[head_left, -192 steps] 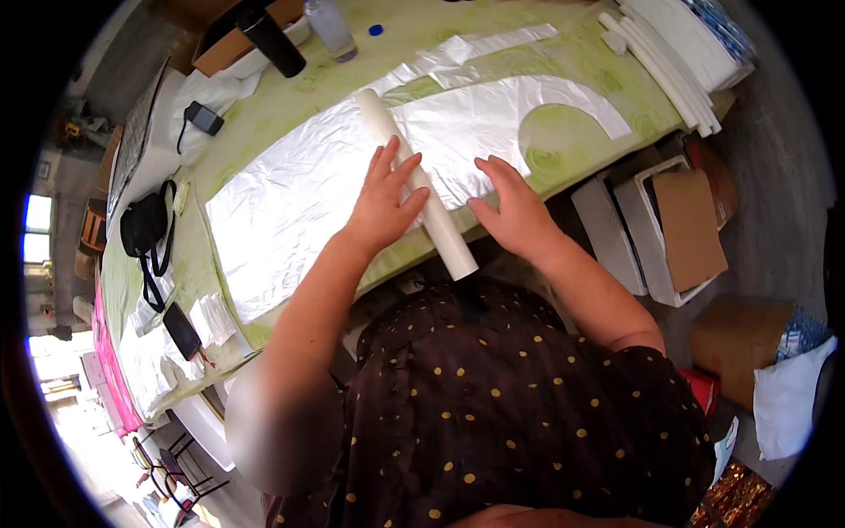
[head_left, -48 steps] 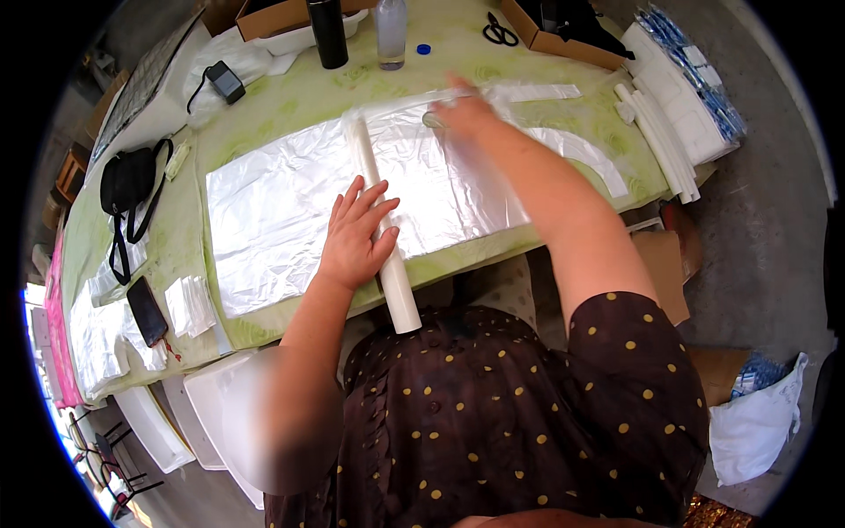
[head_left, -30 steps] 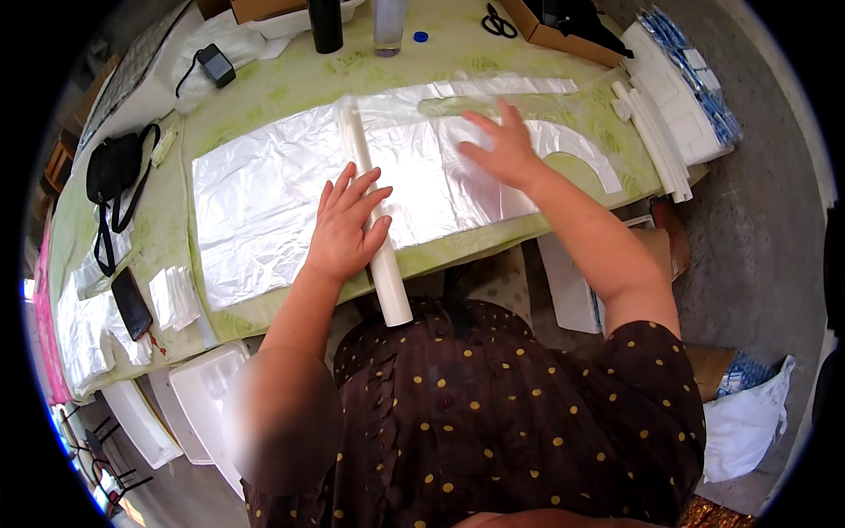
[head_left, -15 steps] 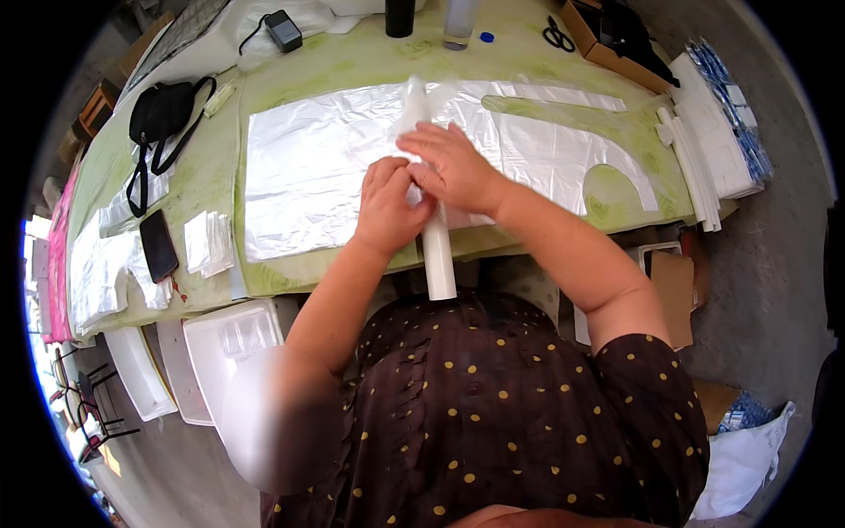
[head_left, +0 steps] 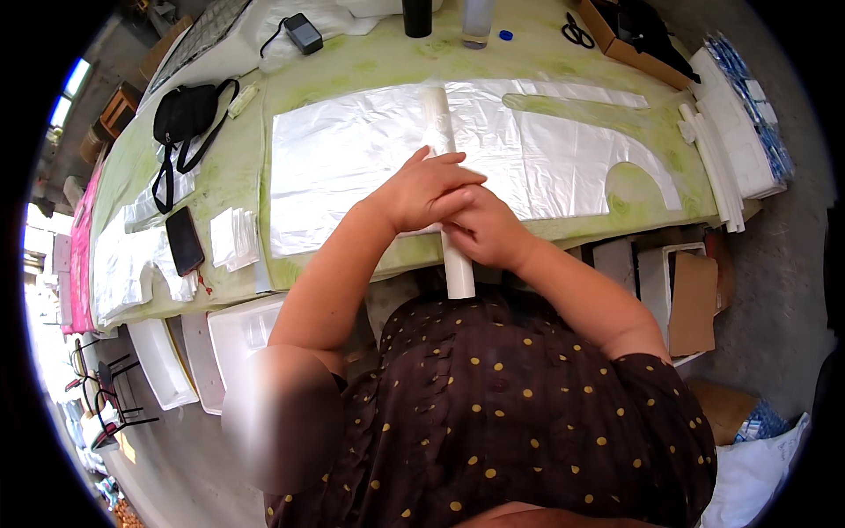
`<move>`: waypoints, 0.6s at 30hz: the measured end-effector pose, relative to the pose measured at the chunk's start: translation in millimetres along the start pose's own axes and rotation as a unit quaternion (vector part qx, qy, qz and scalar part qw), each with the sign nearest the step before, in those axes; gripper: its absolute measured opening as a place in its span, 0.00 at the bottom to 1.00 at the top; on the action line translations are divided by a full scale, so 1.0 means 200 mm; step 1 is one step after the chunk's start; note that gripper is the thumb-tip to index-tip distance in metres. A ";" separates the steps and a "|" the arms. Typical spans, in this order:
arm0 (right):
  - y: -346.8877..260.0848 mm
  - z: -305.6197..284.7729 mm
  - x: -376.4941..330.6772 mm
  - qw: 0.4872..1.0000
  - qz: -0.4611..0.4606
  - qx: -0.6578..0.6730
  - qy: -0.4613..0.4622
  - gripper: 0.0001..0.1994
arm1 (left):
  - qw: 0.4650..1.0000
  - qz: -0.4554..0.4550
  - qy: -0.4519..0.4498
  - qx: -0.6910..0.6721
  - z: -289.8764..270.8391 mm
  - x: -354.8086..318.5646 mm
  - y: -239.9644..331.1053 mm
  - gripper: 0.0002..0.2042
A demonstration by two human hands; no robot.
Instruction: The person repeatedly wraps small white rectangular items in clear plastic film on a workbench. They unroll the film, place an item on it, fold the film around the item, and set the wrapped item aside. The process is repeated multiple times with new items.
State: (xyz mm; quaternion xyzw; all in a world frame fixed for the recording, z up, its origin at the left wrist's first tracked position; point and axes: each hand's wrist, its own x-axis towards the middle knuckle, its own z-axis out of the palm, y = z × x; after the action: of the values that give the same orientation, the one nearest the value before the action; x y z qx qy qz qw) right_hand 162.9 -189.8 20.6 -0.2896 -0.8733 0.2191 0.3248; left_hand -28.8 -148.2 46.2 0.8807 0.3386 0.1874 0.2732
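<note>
Roll (head_left: 440,132) white, long, across plastic sheet (head_left: 352,167) | both hands' grip: left hand (head_left: 422,189), right hand (head_left: 484,231) holding it

long round paper roll (head_left: 437,123): white
thin plastic sheet (head_left: 352,158): shiny, silvery white
flat table cover (head_left: 352,66): light green, blotchy
soft cloth dress (head_left: 510,422): dark brown, yellow dots

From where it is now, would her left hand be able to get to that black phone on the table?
Probably yes. The left hand rests on the white tube, and only bare plastic sheet and folded white pieces lie between it and the phone.
</note>
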 end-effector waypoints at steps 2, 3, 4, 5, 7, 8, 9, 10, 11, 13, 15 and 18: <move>-0.02 -0.06 -0.14 0.993 -0.080 -0.065 0.056 0.10 | 0.998 -0.001 0.027 0.049 0.01 -0.13 -0.06 0.19; -0.05 -0.09 -0.21 0.995 -0.049 -0.038 0.083 0.09 | 0.990 0.017 0.105 0.095 0.01 -0.21 -0.07 0.14; -0.07 -0.12 -0.29 0.994 -0.018 -0.010 0.108 0.09 | 0.976 -0.018 0.185 0.115 0.03 -0.30 -0.12 0.11; -0.08 -0.15 -0.36 0.992 0.000 -0.010 0.123 0.09 | 0.954 -0.053 0.265 0.134 0.03 -0.39 -0.18 0.08; -0.08 -0.19 -0.46 0.987 0.038 -0.009 0.154 0.09 | 0.928 -0.110 0.344 0.091 -0.04 -0.52 -0.22 0.07; -0.08 -0.20 -0.49 0.987 0.041 0.000 0.154 0.09 | 0.908 -0.130 0.385 0.100 -0.05 -0.56 -0.20 0.10; -0.09 -0.20 -0.50 0.988 0.041 0.011 0.150 0.09 | 0.910 -0.114 0.378 0.126 -0.06 -0.57 -0.14 0.10; -0.09 -0.20 -0.50 0.988 0.044 0.019 0.150 0.09 | 0.913 -0.095 0.368 0.150 -0.07 -0.53 -0.06 0.10; -0.09 -0.18 -0.50 0.988 0.039 0.032 0.143 0.09 | 0.915 -0.076 0.357 0.174 -0.08 -0.50 0.01 0.10; -0.07 -0.15 -0.48 0.989 0.029 0.059 0.131 0.09 | 0.931 -0.162 0.247 0.214 -0.09 -0.49 0.05 0.17; -0.06 -0.14 -0.46 0.989 0.022 0.075 0.125 0.09 | 0.910 -0.277 0.214 0.221 -0.09 -0.53 -0.01 0.21; -0.04 -0.13 -0.50 0.988 0.028 0.076 0.134 0.09 | 0.851 -0.428 0.244 0.182 -0.23 -0.61 -0.08 0.29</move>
State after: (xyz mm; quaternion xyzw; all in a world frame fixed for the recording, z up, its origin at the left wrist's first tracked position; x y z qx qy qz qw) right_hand 240.7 -256.1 -0.6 -0.3150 -0.7942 0.2536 0.4536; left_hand -144.7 -207.2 54.2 0.6087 0.7656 0.1958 0.0702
